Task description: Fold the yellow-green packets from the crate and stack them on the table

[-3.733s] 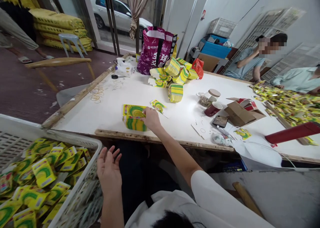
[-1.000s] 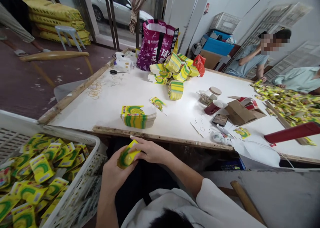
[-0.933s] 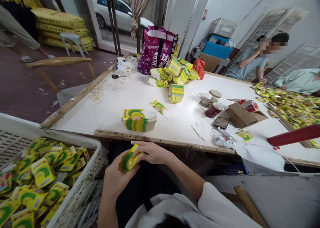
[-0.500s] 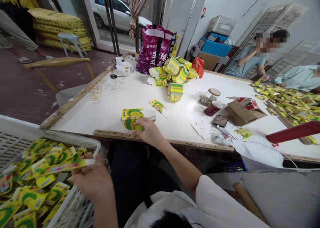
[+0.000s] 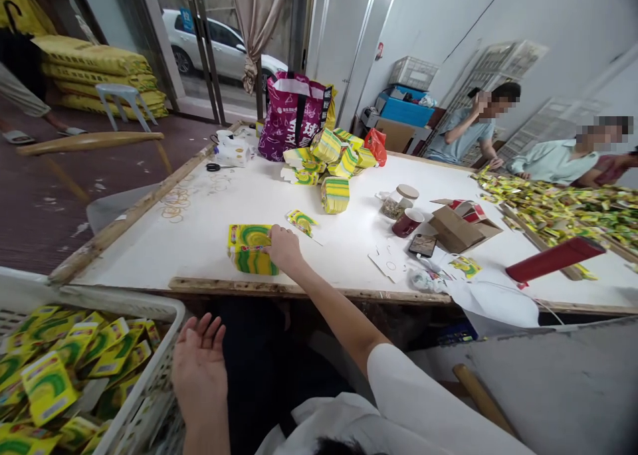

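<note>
A row of yellow-and-green flat printed packs point(image 5: 252, 259) lies near the table's front edge. My right hand point(image 5: 285, 248) is closed on the right end of this row, fingers curled and partly hidden. Palm up, my left hand point(image 5: 199, 352) hangs beside the rim of a white plastic basket point(image 5: 149, 368), its fingers loosely bent and nothing visible in them. Many loose packs of the same print point(image 5: 50, 385) fill the basket. One more flat pack point(image 5: 302, 222) rests on the table behind my right hand.
Bundled packs point(image 5: 335, 194) are piled before a purple bag point(image 5: 289, 119). Scissors point(image 5: 213, 167) and rubber bands point(image 5: 174, 206) lie left. A jar point(image 5: 396, 202), mug point(image 5: 407, 222), phone point(image 5: 423, 244), carton point(image 5: 461, 226) and red roll point(image 5: 553, 261) stand right. Several people point(image 5: 468, 129) sit beyond.
A pack that was in my left hand is no longer there, and that hand has moved away from the basket's contents. My right hand has closed on the right end of the row.
</note>
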A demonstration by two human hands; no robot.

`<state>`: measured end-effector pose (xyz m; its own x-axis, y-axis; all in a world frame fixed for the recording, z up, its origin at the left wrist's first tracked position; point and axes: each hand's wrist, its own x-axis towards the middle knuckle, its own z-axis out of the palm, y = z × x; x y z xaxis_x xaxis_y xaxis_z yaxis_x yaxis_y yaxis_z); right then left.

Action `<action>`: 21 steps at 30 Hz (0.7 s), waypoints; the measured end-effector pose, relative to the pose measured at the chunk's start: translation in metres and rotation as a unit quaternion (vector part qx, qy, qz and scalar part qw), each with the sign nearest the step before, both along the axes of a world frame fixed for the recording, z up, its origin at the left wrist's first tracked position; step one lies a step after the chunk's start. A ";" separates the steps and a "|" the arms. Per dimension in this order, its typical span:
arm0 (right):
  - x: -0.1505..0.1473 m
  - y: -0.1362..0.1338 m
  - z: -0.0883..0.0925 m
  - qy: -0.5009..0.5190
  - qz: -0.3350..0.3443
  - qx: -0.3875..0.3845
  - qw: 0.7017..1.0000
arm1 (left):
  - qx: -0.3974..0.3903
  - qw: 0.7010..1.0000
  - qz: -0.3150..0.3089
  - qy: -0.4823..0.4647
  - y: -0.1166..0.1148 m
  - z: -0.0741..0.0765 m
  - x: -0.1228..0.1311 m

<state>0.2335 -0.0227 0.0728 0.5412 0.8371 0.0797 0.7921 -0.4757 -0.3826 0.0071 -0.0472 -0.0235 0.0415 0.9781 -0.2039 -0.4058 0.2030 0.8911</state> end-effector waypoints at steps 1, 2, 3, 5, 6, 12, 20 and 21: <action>-0.003 -0.004 0.004 0.003 0.007 0.008 1.000 | -0.001 1.000 -0.019 -0.003 -0.001 0.000 0.002; -0.008 -0.009 0.007 0.004 0.016 0.017 1.000 | 0.000 0.999 -0.039 -0.011 -0.003 0.000 0.004; -0.015 -0.016 0.009 0.008 0.030 0.028 0.999 | 0.004 0.998 -0.056 -0.026 -0.005 0.002 0.006; -0.034 -0.033 0.008 0.038 0.083 0.044 0.995 | 0.024 0.995 -0.070 -0.066 -0.011 0.009 0.010; -0.045 -0.043 0.004 0.072 0.127 0.048 0.988 | 0.042 0.993 -0.065 -0.085 -0.013 0.013 0.011; -0.108 -0.085 -0.039 0.405 0.286 0.001 0.868 | 0.106 0.989 -0.004 -0.105 -0.019 0.033 0.004; -0.106 -0.088 -0.034 0.387 0.253 0.043 0.886 | 0.051 0.996 0.036 -0.059 -0.016 0.032 0.006; -0.102 -0.087 -0.032 0.390 0.247 0.072 0.884 | 0.059 0.996 0.030 -0.054 -0.017 0.032 0.007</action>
<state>0.1313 -0.1099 0.0410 0.0492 0.9983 -0.0308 0.3579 -0.0464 -0.9326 0.0144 -0.0639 0.0089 -0.0014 0.9965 -0.0838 -0.5095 0.0714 0.8575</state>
